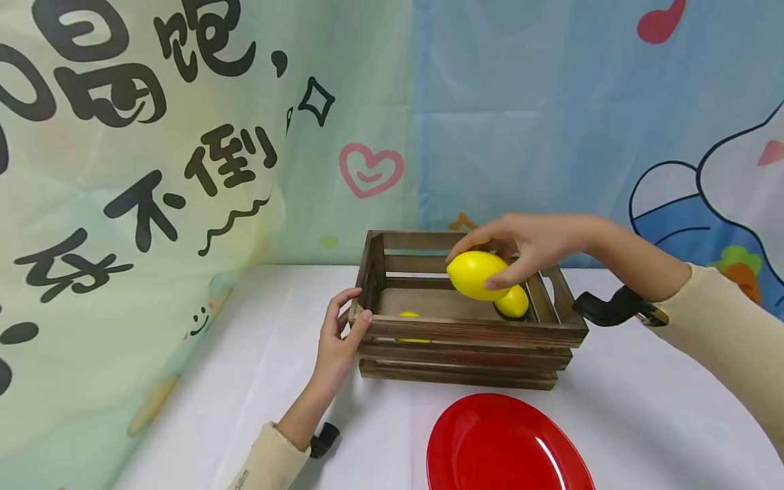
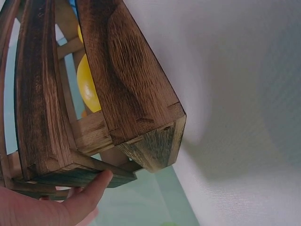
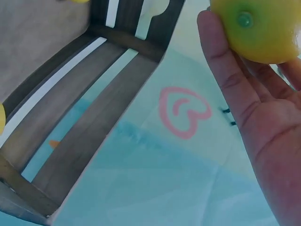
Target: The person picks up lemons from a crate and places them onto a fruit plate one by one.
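Right hand (image 1: 529, 245) pinches a lemon (image 1: 473, 273) above the crate (image 1: 471, 329), left hand (image 1: 338, 333) grips its near-left corner; smooth skin under a fingertip hold could cause slipping.

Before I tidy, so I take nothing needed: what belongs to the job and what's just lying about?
Job:
lemon in right hand
crate held by left hand
lemons inside
red plate, probably

Background only:
printed backdrop
white table

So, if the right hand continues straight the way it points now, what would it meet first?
Beyond the lemon it holds, the right hand points left and downward in the head view, so probably the inside of the slatted wooden crate; its height over the crate is unclear.
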A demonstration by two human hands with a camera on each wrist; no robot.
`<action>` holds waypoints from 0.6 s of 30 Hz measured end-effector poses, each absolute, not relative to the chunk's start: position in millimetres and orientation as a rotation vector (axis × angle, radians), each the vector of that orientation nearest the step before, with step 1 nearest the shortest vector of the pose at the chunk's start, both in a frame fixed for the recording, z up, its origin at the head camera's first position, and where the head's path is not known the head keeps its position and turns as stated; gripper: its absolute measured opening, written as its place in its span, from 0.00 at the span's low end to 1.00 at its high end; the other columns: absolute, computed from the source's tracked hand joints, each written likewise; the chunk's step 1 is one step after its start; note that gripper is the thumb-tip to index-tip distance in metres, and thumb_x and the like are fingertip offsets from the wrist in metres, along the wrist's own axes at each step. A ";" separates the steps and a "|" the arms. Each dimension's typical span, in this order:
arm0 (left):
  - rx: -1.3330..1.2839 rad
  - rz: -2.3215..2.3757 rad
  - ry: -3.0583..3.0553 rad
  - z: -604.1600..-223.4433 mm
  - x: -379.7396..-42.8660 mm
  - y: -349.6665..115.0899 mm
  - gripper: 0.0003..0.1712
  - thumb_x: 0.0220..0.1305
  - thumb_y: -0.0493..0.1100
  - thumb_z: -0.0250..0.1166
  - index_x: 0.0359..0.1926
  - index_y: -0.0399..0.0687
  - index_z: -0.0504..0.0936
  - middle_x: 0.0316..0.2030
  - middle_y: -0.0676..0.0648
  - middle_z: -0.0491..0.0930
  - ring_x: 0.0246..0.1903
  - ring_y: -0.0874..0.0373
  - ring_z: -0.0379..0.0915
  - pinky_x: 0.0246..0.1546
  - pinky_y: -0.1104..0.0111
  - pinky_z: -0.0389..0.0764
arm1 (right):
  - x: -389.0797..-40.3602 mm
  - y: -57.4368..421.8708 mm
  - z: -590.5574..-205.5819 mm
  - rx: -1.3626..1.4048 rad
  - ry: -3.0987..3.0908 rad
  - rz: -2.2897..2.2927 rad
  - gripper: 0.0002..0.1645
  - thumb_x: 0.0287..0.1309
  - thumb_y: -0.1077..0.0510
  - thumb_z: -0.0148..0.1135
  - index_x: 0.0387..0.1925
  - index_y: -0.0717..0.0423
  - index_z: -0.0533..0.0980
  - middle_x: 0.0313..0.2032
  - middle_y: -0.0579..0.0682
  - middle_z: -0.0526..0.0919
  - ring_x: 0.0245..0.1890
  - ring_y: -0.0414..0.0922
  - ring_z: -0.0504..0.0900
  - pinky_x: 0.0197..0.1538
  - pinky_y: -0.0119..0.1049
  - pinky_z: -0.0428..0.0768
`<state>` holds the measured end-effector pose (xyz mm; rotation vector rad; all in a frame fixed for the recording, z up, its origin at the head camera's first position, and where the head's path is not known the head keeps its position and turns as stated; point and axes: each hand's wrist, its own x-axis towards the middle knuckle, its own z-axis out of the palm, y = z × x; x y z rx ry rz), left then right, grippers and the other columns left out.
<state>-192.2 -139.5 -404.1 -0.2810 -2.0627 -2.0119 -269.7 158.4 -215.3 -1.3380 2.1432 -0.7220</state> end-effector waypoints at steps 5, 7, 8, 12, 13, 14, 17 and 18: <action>-0.279 -2.013 -2.069 -403.6 -191.7 -141.8 0.25 0.68 0.42 0.60 0.65 0.52 0.67 0.69 0.50 0.60 0.62 0.42 0.66 0.48 0.62 0.73 | -246.3 160.0 -219.3 -1.500 2.078 -0.714 0.28 0.58 0.60 0.63 0.61 0.51 0.72 0.53 0.48 0.76 0.45 0.46 0.77 0.42 0.40 0.83; -0.278 -2.014 -2.068 -403.4 -191.5 -142.2 0.26 0.68 0.42 0.60 0.65 0.52 0.67 0.69 0.50 0.60 0.61 0.43 0.67 0.47 0.63 0.74 | -235.9 160.0 -220.6 -1.548 2.065 -0.687 0.28 0.57 0.59 0.63 0.61 0.48 0.72 0.53 0.45 0.77 0.44 0.43 0.77 0.41 0.39 0.83; -0.277 -2.015 -2.067 -403.5 -191.6 -142.2 0.26 0.68 0.42 0.60 0.65 0.51 0.67 0.69 0.50 0.60 0.61 0.42 0.67 0.47 0.64 0.74 | -230.6 160.0 -221.4 -1.569 2.063 -0.677 0.29 0.57 0.58 0.63 0.61 0.46 0.72 0.54 0.43 0.77 0.44 0.42 0.77 0.40 0.38 0.82; -0.288 -2.029 -2.052 -404.1 -192.1 -141.0 0.26 0.68 0.42 0.60 0.65 0.51 0.67 0.69 0.50 0.60 0.62 0.41 0.66 0.47 0.65 0.74 | -210.7 161.6 -226.3 -1.646 2.037 -0.651 0.30 0.55 0.57 0.64 0.61 0.42 0.71 0.52 0.39 0.77 0.45 0.40 0.76 0.40 0.36 0.81; -0.291 -2.031 -2.048 -403.8 -192.4 -141.0 0.26 0.68 0.41 0.60 0.65 0.50 0.67 0.69 0.50 0.59 0.62 0.41 0.66 0.47 0.66 0.74 | -206.2 161.9 -228.2 -1.661 2.029 -0.646 0.31 0.55 0.56 0.64 0.62 0.42 0.71 0.53 0.39 0.77 0.47 0.39 0.76 0.41 0.36 0.80; -0.292 -2.030 -2.047 -403.3 -192.4 -141.1 0.26 0.68 0.41 0.60 0.65 0.50 0.67 0.69 0.50 0.60 0.62 0.41 0.66 0.47 0.66 0.74 | -201.7 162.2 -230.4 -1.666 2.020 -0.639 0.31 0.55 0.56 0.64 0.62 0.43 0.71 0.53 0.39 0.77 0.48 0.39 0.76 0.42 0.36 0.80; -0.290 -2.026 -2.046 -402.5 -192.4 -140.9 0.26 0.68 0.41 0.60 0.65 0.50 0.67 0.69 0.50 0.60 0.61 0.44 0.67 0.47 0.67 0.74 | -188.8 162.8 -238.2 -1.648 1.996 -0.607 0.31 0.55 0.54 0.65 0.62 0.43 0.71 0.55 0.38 0.77 0.51 0.38 0.75 0.45 0.36 0.80; -0.289 -2.024 -2.047 -402.3 -192.4 -140.8 0.26 0.68 0.41 0.60 0.65 0.50 0.67 0.69 0.50 0.60 0.61 0.45 0.68 0.47 0.67 0.74 | -184.7 162.9 -241.0 -1.631 1.988 -0.598 0.32 0.55 0.53 0.65 0.63 0.42 0.71 0.55 0.37 0.77 0.52 0.38 0.74 0.45 0.36 0.79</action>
